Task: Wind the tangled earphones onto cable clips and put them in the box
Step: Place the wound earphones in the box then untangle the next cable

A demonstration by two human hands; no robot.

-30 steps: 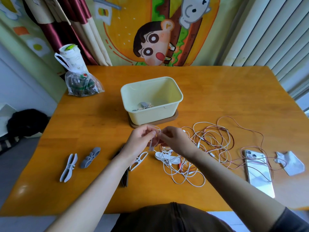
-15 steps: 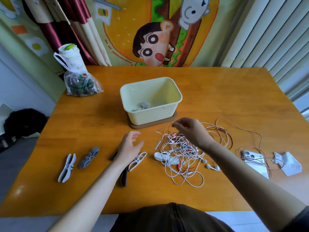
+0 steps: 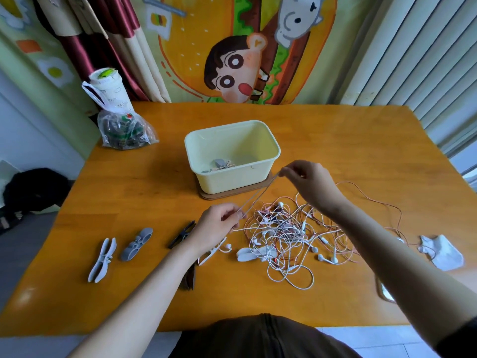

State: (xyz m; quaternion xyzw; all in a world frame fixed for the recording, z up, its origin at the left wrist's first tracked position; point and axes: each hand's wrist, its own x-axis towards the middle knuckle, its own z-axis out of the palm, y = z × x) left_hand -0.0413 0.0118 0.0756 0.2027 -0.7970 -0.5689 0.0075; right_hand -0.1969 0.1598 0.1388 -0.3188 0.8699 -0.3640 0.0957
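Earphones [image 3: 284, 236] lie tangled on the table [image 3: 129, 192] just in front of me, with grey cable clips [image 3: 102, 257] well to their left. My left grip [image 3: 216, 228] pinches one cable [image 3: 258, 196], which runs taut up to my right grip [image 3: 307, 182], also clamped on it. Beyond, the cream box [image 3: 232, 182] stands on a brown mat [image 3: 206, 196], a grey clip [image 3: 219, 162] inside.

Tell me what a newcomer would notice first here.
The tangled earphones, a white and pink heap on the table right of centre, draw the eye first. Beside it, the left hand and right hand each pinch an earphone cable, stretched taut in front of the pale yellow box. A bright cartoon curtain hangs behind.
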